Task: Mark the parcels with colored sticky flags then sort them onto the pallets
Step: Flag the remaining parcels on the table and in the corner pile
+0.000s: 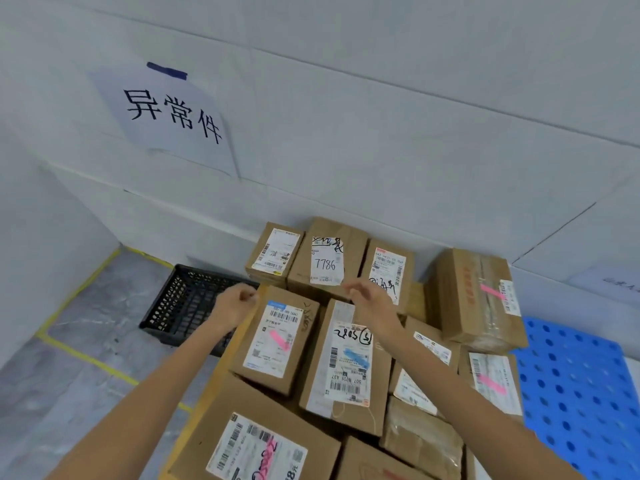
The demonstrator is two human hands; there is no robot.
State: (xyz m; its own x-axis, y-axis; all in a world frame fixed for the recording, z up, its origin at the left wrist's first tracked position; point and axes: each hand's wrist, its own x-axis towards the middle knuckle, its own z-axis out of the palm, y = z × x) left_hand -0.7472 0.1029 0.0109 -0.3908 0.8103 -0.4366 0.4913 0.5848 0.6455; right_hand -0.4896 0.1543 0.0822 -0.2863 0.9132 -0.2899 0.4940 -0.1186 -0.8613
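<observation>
- Left hand (239,301): fingers curled; whether it pinches anything cannot be told.
- Right hand (369,301): fingers loose, holding nothing.
- Parcel (327,258) just beyond right hand: unflagged, probably next for marking.

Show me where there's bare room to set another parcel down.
Most room is on the blue pallet, bare to the right of the pink-flagged parcels. There is also floor left of the black crate, bordered by yellow tape. The stack of parcels is crowded, boxes packed close from the wall forward.
</observation>
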